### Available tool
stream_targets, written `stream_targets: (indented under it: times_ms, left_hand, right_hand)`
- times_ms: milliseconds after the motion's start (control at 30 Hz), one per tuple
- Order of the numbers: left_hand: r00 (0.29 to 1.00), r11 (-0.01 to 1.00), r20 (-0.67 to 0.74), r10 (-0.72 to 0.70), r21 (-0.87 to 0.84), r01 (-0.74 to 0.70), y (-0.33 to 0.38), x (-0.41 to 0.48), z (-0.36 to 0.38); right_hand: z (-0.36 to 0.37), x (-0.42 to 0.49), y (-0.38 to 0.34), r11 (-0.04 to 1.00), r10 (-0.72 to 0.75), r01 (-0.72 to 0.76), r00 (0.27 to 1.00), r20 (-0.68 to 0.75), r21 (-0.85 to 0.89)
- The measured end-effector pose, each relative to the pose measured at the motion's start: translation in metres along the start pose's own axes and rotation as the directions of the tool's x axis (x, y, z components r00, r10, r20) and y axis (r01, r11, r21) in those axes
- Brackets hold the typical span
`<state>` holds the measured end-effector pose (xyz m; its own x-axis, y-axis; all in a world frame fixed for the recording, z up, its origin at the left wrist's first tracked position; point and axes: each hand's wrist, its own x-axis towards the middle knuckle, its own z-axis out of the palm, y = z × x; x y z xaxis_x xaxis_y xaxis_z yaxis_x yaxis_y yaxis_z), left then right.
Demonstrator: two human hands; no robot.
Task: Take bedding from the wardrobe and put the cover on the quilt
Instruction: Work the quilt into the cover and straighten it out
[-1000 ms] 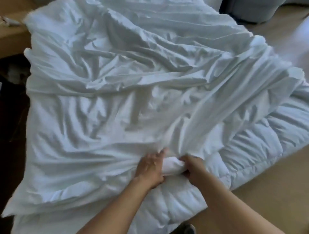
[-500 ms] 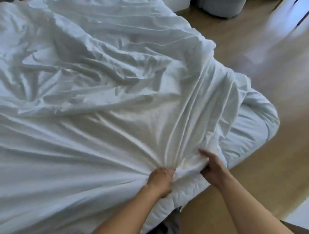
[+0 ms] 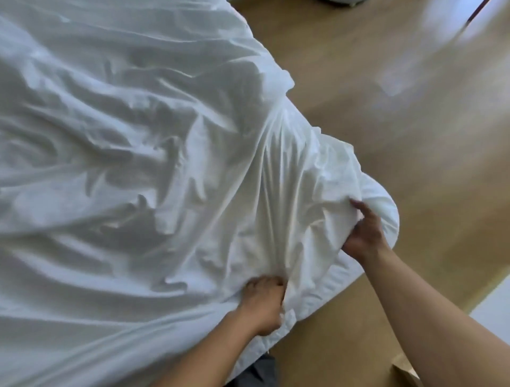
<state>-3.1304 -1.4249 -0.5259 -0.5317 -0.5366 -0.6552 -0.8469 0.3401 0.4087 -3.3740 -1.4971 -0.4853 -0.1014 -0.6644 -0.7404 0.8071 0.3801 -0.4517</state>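
A wrinkled white cover [image 3: 143, 171] is spread over the padded white quilt [image 3: 386, 212], which lies on the wooden floor. Only the quilt's rounded right corner and a strip of its near edge show past the cover. My left hand [image 3: 265, 302] grips a bunch of the cover's hem at the near edge, fingers curled into the cloth. My right hand [image 3: 364, 232] holds the cover's hem at the quilt's right corner, fingers tucked under the fabric.
Light wooden floor [image 3: 386, 96] runs along the right and near side. A grey object's base [image 3: 339, 2] peeks in at the top edge. A brown paper-like corner [image 3: 405, 373] sits at the bottom right, and dark cloth [image 3: 256, 373] shows under the quilt's near edge.
My hands have drawn apart: the right one has carried the cover's hem out to the quilt's right corner, so less of the quilt shows. The view has swung to the right.
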Motion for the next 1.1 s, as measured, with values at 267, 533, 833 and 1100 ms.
stream_targets:
  times_ms: [267, 533, 833, 1100]
  left_hand:
    - [0.839, 0.898, -0.482, -0.251, -0.44, 0.016, 0.084, 0.091, -0.102]
    - [0.806, 0.919, -0.445, -0.391, -0.236, 0.316, 0.166, 0.179, -0.129]
    - [0.818, 0.941, -0.475, -0.326, -0.248, 0.231, 0.226, 0.146, -0.028]
    - [0.567, 0.923, -0.728, -0.385, -0.308, 0.231, 0.159, 0.176, -0.141]
  right_hand:
    - [0.023, 0.11, -0.121, 0.908, -0.1, 0.026, 0.983, -0.155, -0.418]
    - [-0.085, 0.123, -0.15, 0.759, -0.135, -0.079, 0.952, -0.275, -0.646]
    - [-0.081, 0.094, -0.193, 0.891, -0.014, 0.085, 0.987, 0.16, -0.446]
    - [-0.037, 0.122, -0.172, -0.292, -0.104, 0.674, 0.683, 0.723, -0.679]
